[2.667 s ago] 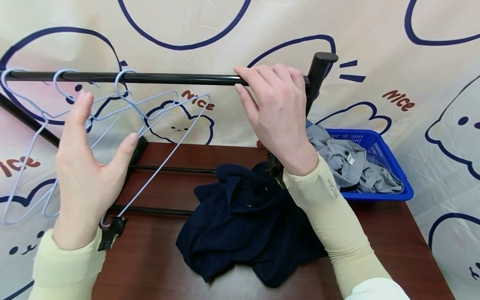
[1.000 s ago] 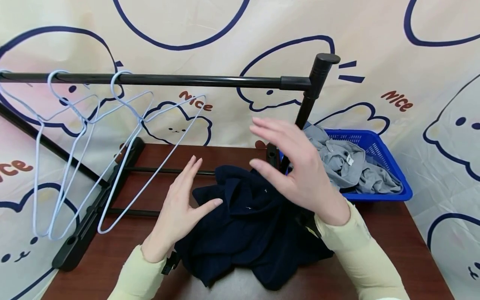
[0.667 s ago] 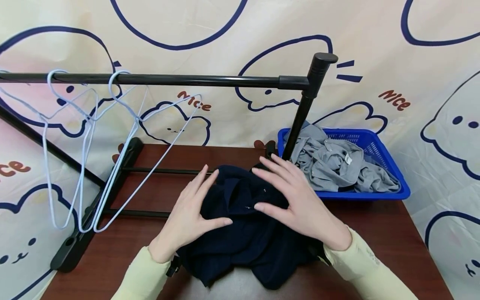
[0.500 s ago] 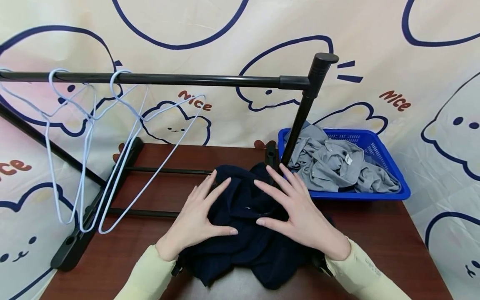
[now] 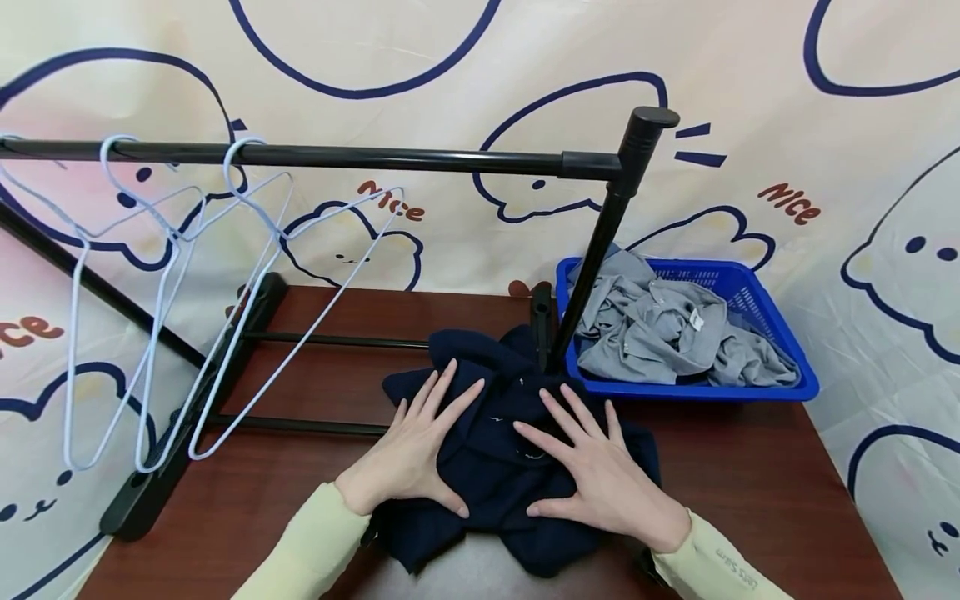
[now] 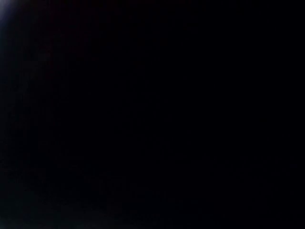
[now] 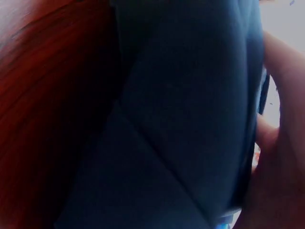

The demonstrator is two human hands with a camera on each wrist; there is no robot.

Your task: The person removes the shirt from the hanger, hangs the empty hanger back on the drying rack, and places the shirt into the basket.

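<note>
A dark navy garment (image 5: 487,467) lies crumpled on the brown table (image 5: 750,483) in the head view. My left hand (image 5: 412,450) rests on its left side with fingers spread. On the right side of the cloth, my right hand (image 5: 600,475) lies flat, its fingers also spread. In the right wrist view the navy cloth (image 7: 181,105) fills the middle, with part of my right hand (image 7: 286,119) at the right edge. The left wrist view is almost wholly black.
A black rack bar (image 5: 420,158) crosses the head view, with several pale blue hangers (image 5: 262,217) hanging at its left. At the right, a blue basket (image 5: 806,383) holds grey clothing (image 5: 660,325). A rack post (image 5: 600,258) stands between garment and basket.
Both hands have come down from the rack bar and hangers onto the navy garment. In the last half second they have lowered further and now press on it with spread fingers.
</note>
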